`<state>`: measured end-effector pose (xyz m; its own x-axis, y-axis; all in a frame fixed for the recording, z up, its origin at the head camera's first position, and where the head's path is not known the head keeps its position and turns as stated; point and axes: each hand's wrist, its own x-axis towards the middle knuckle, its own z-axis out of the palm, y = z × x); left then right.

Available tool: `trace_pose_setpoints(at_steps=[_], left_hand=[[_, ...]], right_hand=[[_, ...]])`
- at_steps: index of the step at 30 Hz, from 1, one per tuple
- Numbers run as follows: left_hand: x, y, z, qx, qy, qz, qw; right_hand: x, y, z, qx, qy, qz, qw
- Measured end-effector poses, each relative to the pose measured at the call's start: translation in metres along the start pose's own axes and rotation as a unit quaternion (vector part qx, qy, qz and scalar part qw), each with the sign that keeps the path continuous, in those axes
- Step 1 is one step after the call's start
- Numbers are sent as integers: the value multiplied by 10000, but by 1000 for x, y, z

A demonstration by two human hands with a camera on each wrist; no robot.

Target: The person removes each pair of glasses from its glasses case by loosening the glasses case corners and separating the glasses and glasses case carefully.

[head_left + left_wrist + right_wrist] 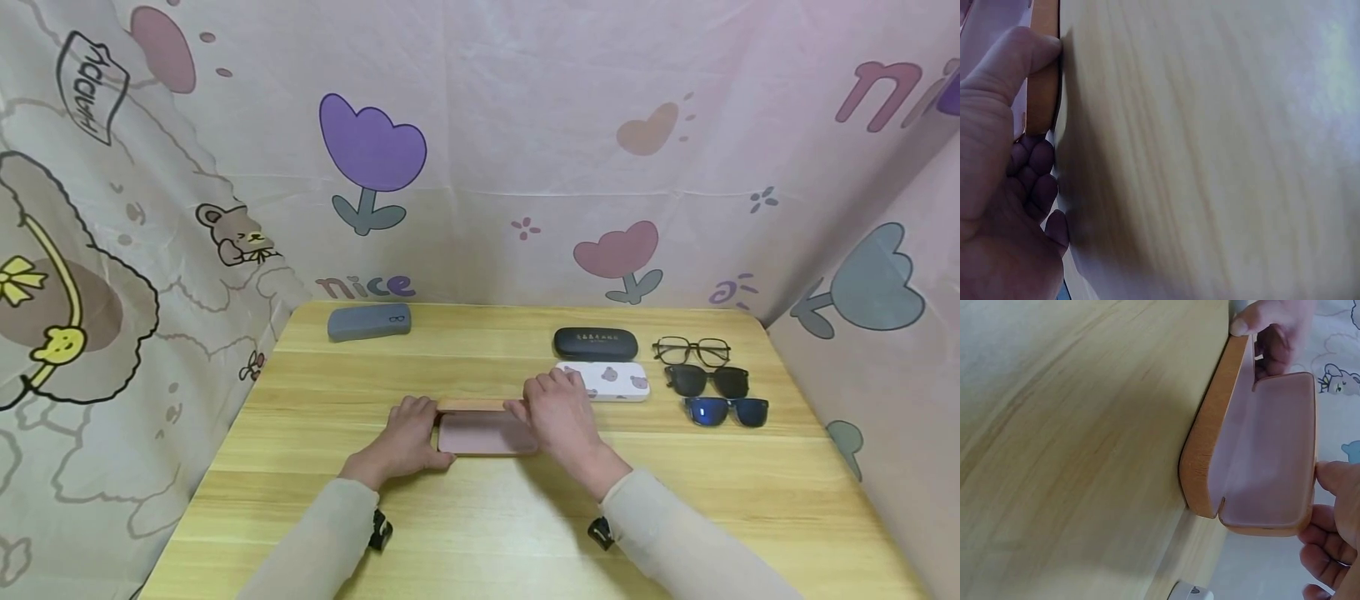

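Note:
An orange-brown glasses case [483, 435] with a pale pink lining stands open on the table, its lid [1280, 456] swung up on the far side. No glasses lie in the part of the lining that shows. My left hand [401, 439] grips the left end of the base [1207, 440]; in the left wrist view the thumb [1013, 59] presses its front wall and the fingers curl behind. At the lid's right end, my right hand [562, 414] pinches the rim, thumb on the edge and fingers at the back.
Behind my right hand lie a white bear-print case [618, 382] and a black case [596, 343]. Clear glasses [692, 351], dark sunglasses [707, 381] and blue-lensed sunglasses [726, 412] line the right side. A grey-blue case [369, 322] sits back left. Printed cloth [480, 167] hangs behind.

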<state>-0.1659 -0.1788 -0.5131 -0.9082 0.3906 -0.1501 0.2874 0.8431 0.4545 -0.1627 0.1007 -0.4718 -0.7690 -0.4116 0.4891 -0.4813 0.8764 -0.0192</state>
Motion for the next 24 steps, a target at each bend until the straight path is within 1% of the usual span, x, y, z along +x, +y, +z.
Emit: trace_pose_setpoints(at_steps=[11, 19, 24], left_hand=[[-1, -1, -1, 61, -71, 31, 10000], [-1, -1, 0, -52, -49, 35, 10000], [-1, -2, 0, -81, -39, 39, 10000]], right_hand=[[-8, -1, 3, 15, 271, -206, 9994], [-17, -4, 4, -45, 222, -261, 9994], [-23, -6, 4, -64, 344, -381, 9987]])
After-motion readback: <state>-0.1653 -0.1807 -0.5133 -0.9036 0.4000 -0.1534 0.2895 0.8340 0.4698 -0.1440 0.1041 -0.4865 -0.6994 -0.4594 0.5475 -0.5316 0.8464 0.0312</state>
